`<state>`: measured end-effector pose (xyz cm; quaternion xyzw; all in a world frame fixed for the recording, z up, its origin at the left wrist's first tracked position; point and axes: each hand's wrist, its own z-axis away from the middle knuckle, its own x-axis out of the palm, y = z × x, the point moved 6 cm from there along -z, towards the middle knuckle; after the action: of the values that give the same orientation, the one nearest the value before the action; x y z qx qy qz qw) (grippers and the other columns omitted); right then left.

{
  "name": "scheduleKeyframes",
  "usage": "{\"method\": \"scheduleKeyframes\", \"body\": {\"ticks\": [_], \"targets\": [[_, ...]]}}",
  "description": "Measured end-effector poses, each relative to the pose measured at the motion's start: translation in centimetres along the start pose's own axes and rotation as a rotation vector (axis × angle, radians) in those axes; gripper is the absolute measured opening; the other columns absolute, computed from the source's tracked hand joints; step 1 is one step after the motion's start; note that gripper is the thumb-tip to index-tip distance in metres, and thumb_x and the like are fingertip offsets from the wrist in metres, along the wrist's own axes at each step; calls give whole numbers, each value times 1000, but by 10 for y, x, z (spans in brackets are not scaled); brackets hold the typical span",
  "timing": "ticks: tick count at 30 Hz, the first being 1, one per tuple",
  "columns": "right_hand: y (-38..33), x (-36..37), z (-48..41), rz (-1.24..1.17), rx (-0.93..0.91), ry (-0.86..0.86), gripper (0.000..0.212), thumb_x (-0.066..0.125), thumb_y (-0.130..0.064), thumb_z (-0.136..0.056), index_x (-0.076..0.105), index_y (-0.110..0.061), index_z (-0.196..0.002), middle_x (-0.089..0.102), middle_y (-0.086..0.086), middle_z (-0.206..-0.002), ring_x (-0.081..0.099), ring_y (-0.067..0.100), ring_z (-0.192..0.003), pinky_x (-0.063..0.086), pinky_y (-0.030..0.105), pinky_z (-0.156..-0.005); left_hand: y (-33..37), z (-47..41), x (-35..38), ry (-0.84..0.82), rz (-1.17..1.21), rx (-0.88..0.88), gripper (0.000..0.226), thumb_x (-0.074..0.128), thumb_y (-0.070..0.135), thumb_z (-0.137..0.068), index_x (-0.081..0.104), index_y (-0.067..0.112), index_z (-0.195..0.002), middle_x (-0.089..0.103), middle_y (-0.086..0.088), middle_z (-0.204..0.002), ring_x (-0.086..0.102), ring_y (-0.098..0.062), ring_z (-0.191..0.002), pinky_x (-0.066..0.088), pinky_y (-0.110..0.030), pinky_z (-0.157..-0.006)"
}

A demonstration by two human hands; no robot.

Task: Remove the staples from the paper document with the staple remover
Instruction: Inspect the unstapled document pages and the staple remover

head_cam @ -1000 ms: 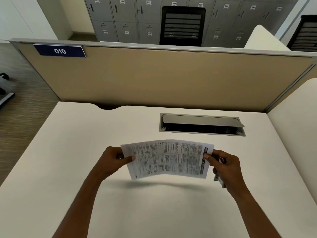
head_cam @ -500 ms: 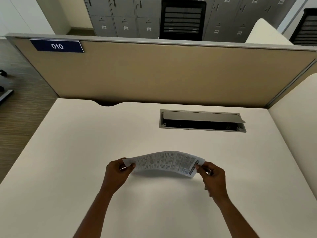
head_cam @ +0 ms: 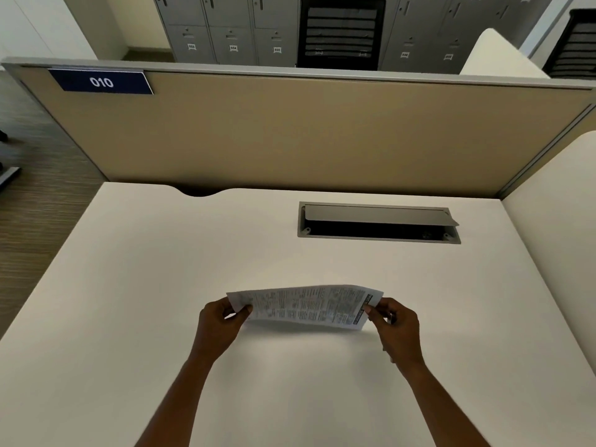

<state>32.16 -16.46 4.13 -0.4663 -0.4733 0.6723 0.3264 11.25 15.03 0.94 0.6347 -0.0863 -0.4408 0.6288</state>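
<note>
The paper document (head_cam: 306, 306) is up off the desk (head_cam: 129, 285), stretched lengthwise between your two hands and bowed in a shallow arch, printed side up, dark strip at its right end. Your left hand (head_cam: 219, 327) pinches the left end, thumb on top and fingers curled beneath. Your right hand (head_cam: 398, 333) pinches the right end by the dark strip, and a small glint of metal (head_cam: 391, 317) peeks out between its fingers, too small to tell what it is. The hands sit well apart, a sheet's length between them, both clamped on the paper. A soft shadow falls on the desk just beneath. Farther back, a cable hatch (head_cam: 377, 216) is set into the desktop with its flap raised. Behind it stands the tan partition (head_cam: 290, 133) with a blue label (head_cam: 101, 82) reading 010, then grey lockers (head_cam: 232, 30) and a black chair (head_cam: 342, 30).
</note>
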Motion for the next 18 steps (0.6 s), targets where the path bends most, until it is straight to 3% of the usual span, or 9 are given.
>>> {"method": "scheduleKeyframes", "body": {"ticks": [2, 6, 9, 11, 13, 15, 16, 18], "targets": [[-6, -1, -2, 37, -36, -3, 9, 75, -8, -88, 76, -16, -91, 77, -1, -84, 57, 0, -49, 41, 11, -45, 4, -4, -2, 12, 13, -2, 14, 81, 12, -88, 80, 16, -101, 75, 30, -77, 74, 4, -86, 57, -9, -74], [-31, -6, -6, 32, -86, -24, 12, 77, -11, -87, 76, -22, -90, 76, -9, -82, 57, 0, -49, 40, 9, -45, 18, -14, -16, 69, 39, 24, 14, 81, 12, -88, 80, 18, -101, 79, 11, -90, 77, -15, -93, 63, -32, -77], [-48, -11, -6, -26, -80, -53, 13, 77, -13, -86, 76, -27, -87, 74, -7, -77, 53, 3, -46, 44, 16, -42, 28, -20, -25, 112, 113, 34, 19, 81, 14, -88, 78, 28, -101, 79, 18, -93, 75, -16, -101, 63, -36, -79], [-56, -14, -7, -78, -42, -69, 12, 77, -15, -87, 76, -27, -84, 71, -3, -72, 46, 9, -45, 46, 28, -39, 36, -19, -28, 190, 168, 28, 33, 84, 21, -86, 72, 30, -116, 76, 20, -111, 69, -8, -111, 60, -31, -81], [-61, -16, -9, -127, -7, -84, 6, 77, -18, -87, 75, -22, -84, 69, 2, -69, 43, 16, -46, 44, 30, -40, 37, -13, -29, 312, 253, -61, 73, 88, 32, -81, 52, 29, -144, 60, 17, -139, 60, -5, -121, 53, -22, -85], [-65, -15, -10, -208, 27, -95, 4, 78, -16, -86, 74, -15, -83, 66, 8, -66, 41, 19, -48, 41, 29, -42, 36, -4, -18, 348, 439, -216, 103, 90, 39, -77, 28, 27, -158, 39, 7, -160, 50, -15, -133, 51, -33, -98], [-66, -14, -10, -256, 43, -101, 5, 78, -14, -85, 74, -11, -84, 64, 11, -65, 39, 21, -49, 37, 27, -43, 37, 1, -7, 313, 574, -274, 108, 92, 37, -75, 24, 26, -158, 35, 3, -163, 49, -20, -137, 50, -41, -102], [-67, -10, -10, -338, 74, -118, 6, 77, -11, -86, 73, -6, -85, 61, 15, -65, 37, 23, -52, 32, 26, -44, 45, 14, 24, 161, 835, -332, 91, 90, 30, -74, 39, 28, -149, 51, -2, -155, 57, -26, -135, 53, -47, -98]]}}
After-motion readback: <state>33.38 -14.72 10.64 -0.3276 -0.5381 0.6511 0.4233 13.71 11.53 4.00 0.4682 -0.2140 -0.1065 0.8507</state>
